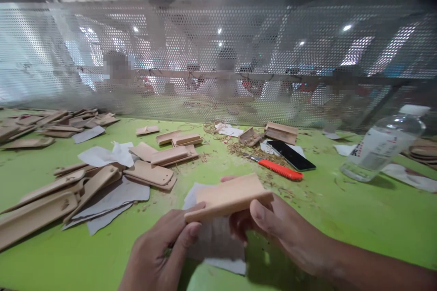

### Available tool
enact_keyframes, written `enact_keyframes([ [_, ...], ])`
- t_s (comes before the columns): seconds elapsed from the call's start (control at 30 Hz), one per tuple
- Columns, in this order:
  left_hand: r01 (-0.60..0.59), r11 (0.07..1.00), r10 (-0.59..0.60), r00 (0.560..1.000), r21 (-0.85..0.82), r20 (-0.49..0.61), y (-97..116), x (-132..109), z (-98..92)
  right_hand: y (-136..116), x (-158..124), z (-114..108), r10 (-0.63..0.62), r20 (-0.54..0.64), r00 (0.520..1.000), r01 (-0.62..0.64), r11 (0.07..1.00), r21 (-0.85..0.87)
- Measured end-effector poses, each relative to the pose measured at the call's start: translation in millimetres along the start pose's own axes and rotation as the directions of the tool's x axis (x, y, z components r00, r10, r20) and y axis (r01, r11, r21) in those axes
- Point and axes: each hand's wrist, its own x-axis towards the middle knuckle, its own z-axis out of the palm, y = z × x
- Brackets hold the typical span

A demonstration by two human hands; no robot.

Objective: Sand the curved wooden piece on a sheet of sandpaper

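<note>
Between both hands, above the green table, is a short trough-shaped piece of pale wood or bamboo (228, 195), its hollow side up. My left hand (167, 241) pinches its left end between thumb and fingers. Around its right end my right hand (273, 223) is closed, thumb on the near edge and fingers beneath. Under the piece lie sheets of grey-white paper (218, 245). Beyond it rests a utility knife with a red handle (280, 169), among shavings (244, 149). A black phone (292, 155) lies just behind the knife.
Several curved wooden pieces (34, 218) lie with paper on the left, and a larger pile (68, 122) sits behind them. More pieces (177, 141) are mid-table. A clear bottle (385, 145) leans at right. A perforated metal screen (191, 54) crosses the back, with blurred people beyond.
</note>
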Motion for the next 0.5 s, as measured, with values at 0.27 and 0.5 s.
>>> enact_keyframes([
  [0.27,-0.114,0.993,0.113,0.993,0.024,0.019,-5.7,-2.8,5.1,-2.4,2.3,-7.1,-0.032,-0.011,0.999,0.032,0.999,0.029],
  [0.5,0.000,0.993,0.005,0.999,0.115,-0.041,-6.4,-7.1,10.1,-6.5,10.5,-23.7,-0.169,-0.065,0.984,0.129,0.906,-0.404],
])
